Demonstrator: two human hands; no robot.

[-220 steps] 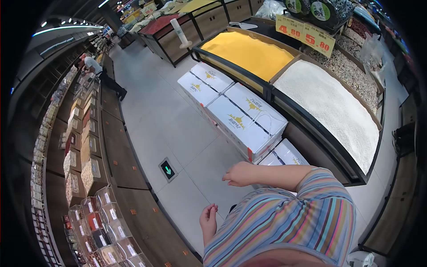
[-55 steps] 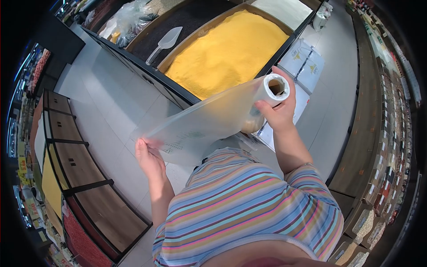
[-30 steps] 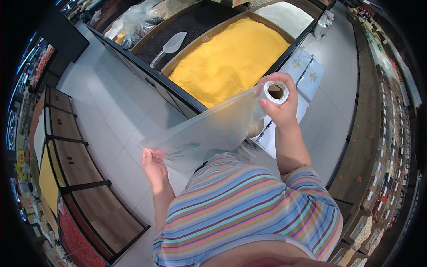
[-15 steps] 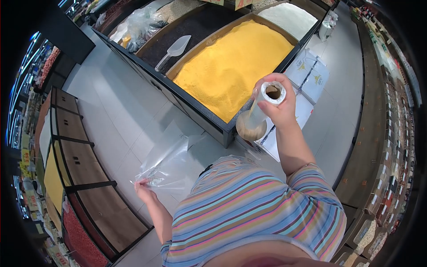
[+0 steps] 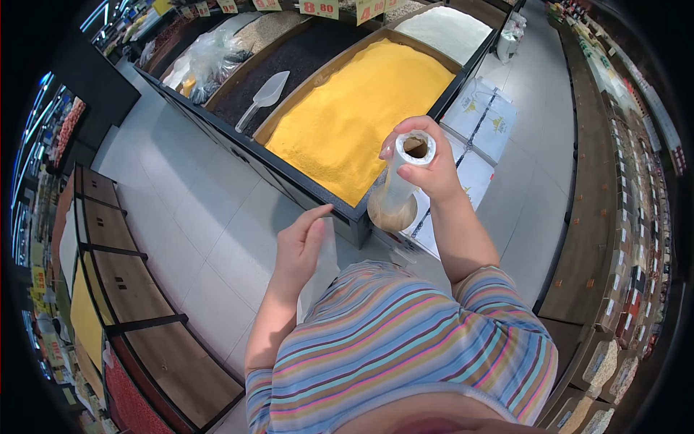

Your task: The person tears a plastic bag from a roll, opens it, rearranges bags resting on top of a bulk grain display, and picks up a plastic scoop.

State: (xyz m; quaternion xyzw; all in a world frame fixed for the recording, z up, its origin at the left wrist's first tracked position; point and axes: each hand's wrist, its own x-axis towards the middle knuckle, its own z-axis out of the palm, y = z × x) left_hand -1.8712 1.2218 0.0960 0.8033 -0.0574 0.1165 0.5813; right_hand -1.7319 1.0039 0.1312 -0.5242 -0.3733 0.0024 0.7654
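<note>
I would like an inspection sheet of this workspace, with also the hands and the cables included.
Surface: display counter, holding yellow grain beside dark grain.
Job's things: plastic bag roll; detached clear bag.
Clutter: translucent scoop lying on the dark grain; bunched plastic bags farther along.
Grips: right hand around the roll's top; left hand holding the clear bag, index finger extended.
Cables: nothing seen.
Surroundings: tiled floor, white cartons beside the counter, price signs.

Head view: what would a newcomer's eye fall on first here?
The bright yellow heap, upper middle, stands out most. Next is the plastic bag roll in front of its lower right edge, the right hand around the upper end. Lower left of that, clear plastic hangs at the left hand.
</note>
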